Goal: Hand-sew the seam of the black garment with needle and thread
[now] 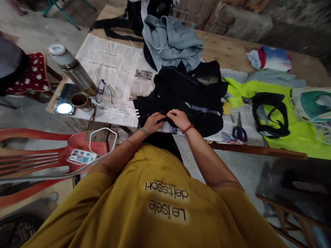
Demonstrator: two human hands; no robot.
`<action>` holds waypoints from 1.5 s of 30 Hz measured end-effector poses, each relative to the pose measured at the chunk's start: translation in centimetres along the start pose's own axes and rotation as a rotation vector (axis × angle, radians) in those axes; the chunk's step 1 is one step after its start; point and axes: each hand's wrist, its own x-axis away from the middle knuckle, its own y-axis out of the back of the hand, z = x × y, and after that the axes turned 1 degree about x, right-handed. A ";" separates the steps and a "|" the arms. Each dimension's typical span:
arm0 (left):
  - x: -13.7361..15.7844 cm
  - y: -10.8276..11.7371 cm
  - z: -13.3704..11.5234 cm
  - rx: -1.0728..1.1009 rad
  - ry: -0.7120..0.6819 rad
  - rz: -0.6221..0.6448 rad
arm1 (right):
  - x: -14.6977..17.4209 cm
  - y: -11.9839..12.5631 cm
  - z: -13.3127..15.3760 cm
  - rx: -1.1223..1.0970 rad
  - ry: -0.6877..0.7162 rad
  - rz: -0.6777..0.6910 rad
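Observation:
A black garment (pixel 181 89) with white stripes at one corner lies bunched at the front edge of the newspaper-covered table. My left hand (pixel 153 123) pinches its near edge, fingers closed on the cloth. Close beside it, my right hand (pixel 179 119) also has thumb and fingers pressed together on the same black fabric. The fingertips nearly meet; whether a needle or thread is between them is too small to tell. Scissors with dark blue handles (pixel 239 131) lie to the right. Behind the black cloth is a heap of grey clothing (pixel 172 41).
At left stand a clear flask (pixel 77 74), glasses (pixel 103 91), a brown cup (pixel 80 100) and a phone (pixel 63 103) with a bright light. At right are a black strap loop (pixel 271 113), neon-yellow cloth (pixel 281 86) and a green-white iron (pixel 314 103). A red chair (pixel 62 136) holds a power strip (pixel 82 156).

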 end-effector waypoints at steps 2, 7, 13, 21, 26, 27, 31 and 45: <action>-0.2 0.2 0.0 0.037 0.035 0.024 | -0.2 -0.2 0.3 -0.010 0.049 -0.019; -0.5 0.4 0.0 0.125 0.135 0.051 | -1.1 -0.6 0.4 -0.231 -0.101 0.062; -0.6 0.2 0.0 0.104 0.160 0.054 | -1.9 -1.2 -0.3 -0.409 -0.305 0.055; -0.1 0.1 -0.2 0.067 -0.004 0.013 | -2.4 -1.1 -0.8 -0.464 -0.375 0.082; 0.3 -0.3 -0.3 -0.011 -0.008 -0.022 | -2.3 -1.1 -0.9 -0.466 -0.393 0.087; 0.3 -0.3 -0.4 -0.030 -0.007 -0.039 | -2.3 -1.2 -0.9 -0.467 -0.396 0.084; -0.1 -0.2 -0.7 -0.104 -0.049 -0.045 | -2.5 -1.3 -0.8 -0.454 -0.381 0.077; -1.7 0.0 -1.5 -0.218 0.020 0.189 | -3.2 -1.1 -0.3 -0.299 -0.456 0.089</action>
